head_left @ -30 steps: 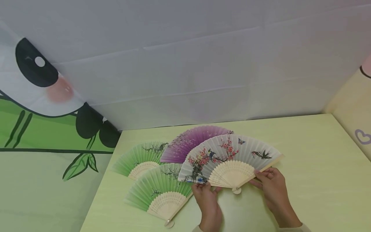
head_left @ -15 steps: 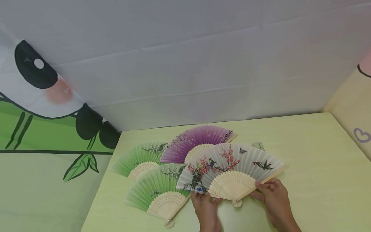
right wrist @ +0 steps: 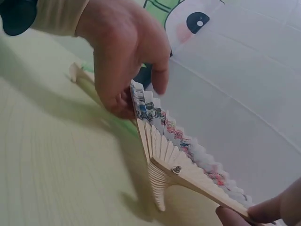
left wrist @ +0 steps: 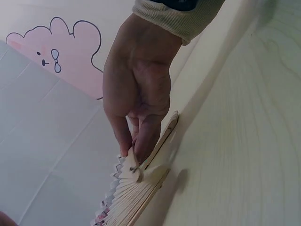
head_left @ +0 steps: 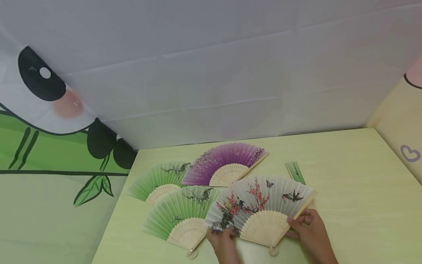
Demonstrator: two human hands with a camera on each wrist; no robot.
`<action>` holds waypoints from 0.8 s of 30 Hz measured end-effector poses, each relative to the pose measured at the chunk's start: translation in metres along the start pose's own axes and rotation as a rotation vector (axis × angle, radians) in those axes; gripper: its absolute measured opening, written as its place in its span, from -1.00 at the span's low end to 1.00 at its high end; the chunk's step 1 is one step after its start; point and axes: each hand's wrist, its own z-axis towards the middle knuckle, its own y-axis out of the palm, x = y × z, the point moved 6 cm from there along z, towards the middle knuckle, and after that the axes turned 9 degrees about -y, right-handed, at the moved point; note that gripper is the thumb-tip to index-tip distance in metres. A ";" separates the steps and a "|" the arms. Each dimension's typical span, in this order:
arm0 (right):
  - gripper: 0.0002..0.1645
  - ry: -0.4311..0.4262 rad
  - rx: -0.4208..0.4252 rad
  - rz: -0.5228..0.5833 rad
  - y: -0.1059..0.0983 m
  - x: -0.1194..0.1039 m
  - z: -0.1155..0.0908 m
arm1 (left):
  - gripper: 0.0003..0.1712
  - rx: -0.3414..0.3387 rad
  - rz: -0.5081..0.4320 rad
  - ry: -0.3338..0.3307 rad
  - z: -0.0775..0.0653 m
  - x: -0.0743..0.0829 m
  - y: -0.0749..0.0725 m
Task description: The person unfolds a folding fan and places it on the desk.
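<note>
Both hands hold a spread white folding fan [head_left: 263,198], printed with red blossoms, a bird and a butterfly, on pale wooden ribs. My left hand [head_left: 224,245] pinches its left edge near the printed cloth. On the other side my right hand [head_left: 310,228] grips the right outer rib, thumb on top. Seen in the right wrist view, the left hand [right wrist: 127,52] has its fingers at the pleated edge, and the fan's ribs [right wrist: 164,155] stand tilted over the table. The left wrist view shows the right hand [left wrist: 136,89] with fingertips on the outer rib.
Left of the white fan lie two spread green fans, a front one [head_left: 184,216] and a rear one [head_left: 161,179]. A purple fan [head_left: 227,163] lies spread behind. A folded green fan [head_left: 296,173] is partly hidden by the white one. Wall panels border the pale table [head_left: 362,176].
The white fan has moved toward the front edge with both hands, uncovering more of the purple fan and the folded green fan. It has turned slightly, and the left hand has shifted left.
</note>
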 end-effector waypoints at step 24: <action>0.28 -0.034 -0.067 -0.391 -0.011 0.005 0.002 | -0.24 0.188 0.064 0.121 0.000 0.018 -0.032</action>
